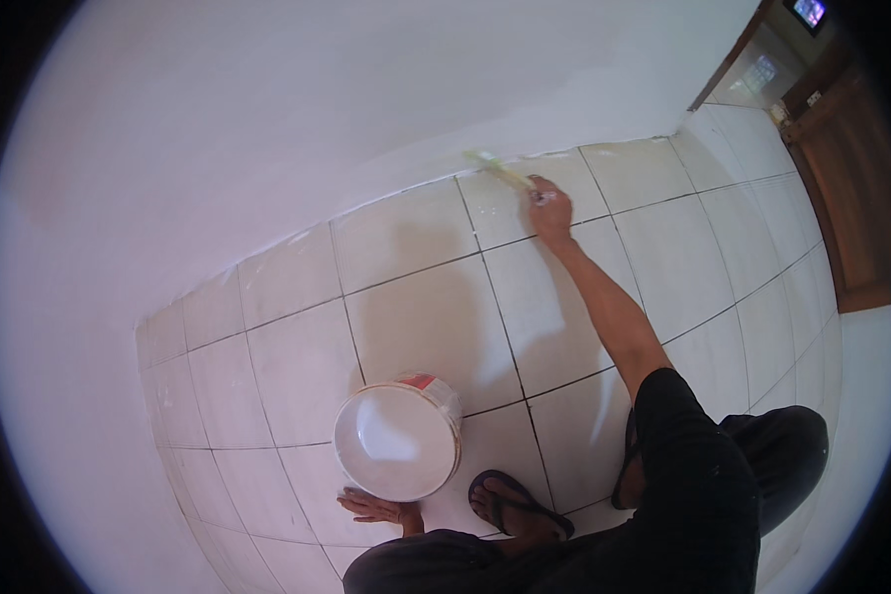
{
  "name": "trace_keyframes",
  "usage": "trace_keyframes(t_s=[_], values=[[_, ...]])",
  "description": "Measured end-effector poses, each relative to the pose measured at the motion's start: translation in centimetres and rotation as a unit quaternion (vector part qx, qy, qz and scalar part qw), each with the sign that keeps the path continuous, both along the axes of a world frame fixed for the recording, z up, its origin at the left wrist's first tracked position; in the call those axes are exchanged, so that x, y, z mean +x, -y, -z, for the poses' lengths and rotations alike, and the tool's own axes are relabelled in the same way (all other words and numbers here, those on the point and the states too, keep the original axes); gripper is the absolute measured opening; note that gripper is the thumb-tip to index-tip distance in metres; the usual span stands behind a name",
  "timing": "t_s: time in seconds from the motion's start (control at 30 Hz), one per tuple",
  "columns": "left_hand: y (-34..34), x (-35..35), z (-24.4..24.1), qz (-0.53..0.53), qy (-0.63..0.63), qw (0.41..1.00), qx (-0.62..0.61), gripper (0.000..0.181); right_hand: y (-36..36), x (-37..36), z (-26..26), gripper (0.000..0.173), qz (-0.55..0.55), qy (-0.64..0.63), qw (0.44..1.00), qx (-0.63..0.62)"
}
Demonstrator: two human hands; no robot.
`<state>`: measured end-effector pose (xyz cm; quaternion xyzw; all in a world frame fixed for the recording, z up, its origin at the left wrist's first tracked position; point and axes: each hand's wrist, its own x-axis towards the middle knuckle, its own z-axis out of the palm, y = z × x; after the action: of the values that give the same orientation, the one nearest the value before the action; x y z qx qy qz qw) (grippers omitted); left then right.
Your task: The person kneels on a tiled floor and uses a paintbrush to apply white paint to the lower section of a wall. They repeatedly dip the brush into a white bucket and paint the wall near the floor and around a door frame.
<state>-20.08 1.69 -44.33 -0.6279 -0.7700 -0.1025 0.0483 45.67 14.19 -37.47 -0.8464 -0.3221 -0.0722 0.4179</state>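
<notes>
My right hand (552,209) grips a paintbrush (499,170) by its handle, with white smears on the fingers. The blurred bristle end is at the foot of the white wall (356,89), close to where it meets the floor; I cannot tell if it touches. My left hand (375,508) has its fingers spread beside a white plastic bucket (451,405), low by its near side. Whether the palm presses on the floor or on the bucket is unclear. White paint (397,438) shows inside the bucket.
Pale floor tiles (416,297) with dark joints bear white marks along the wall. My foot in a flip-flop (516,505) is right of the bucket. A brown wooden door (857,200) stands at the right, near a doorway edge (728,59). Another wall rises at left.
</notes>
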Motion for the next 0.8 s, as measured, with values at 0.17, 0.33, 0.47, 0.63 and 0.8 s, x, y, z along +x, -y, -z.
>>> trace_keyframes(t_s=[0.17,0.33,0.47,0.63,0.8], values=[[-1.0,1.2,-1.6,0.011,-0.001,1.000,0.001,0.100,7.4,6.4,0.3,0.024,0.198,0.041,0.979,-0.014],[-0.7,1.7,-1.8,0.015,0.001,1.000,-0.003,0.100,7.1,7.5,2.0,0.029,0.319,-0.031,0.946,0.053],[-0.2,1.6,-1.8,0.004,0.002,1.000,-0.006,0.099,-2.4,-0.9,2.2,0.045,0.204,-0.119,0.972,-0.014],[-0.2,1.9,-1.7,0.007,0.008,1.000,-0.016,0.098,-8.3,-12.5,1.6,0.037,0.051,-0.186,0.975,0.106],[0.0,1.6,-2.2,-0.004,0.011,1.000,-0.028,0.097,-9.8,-17.6,0.8,0.028,-0.162,0.032,0.975,0.150]])
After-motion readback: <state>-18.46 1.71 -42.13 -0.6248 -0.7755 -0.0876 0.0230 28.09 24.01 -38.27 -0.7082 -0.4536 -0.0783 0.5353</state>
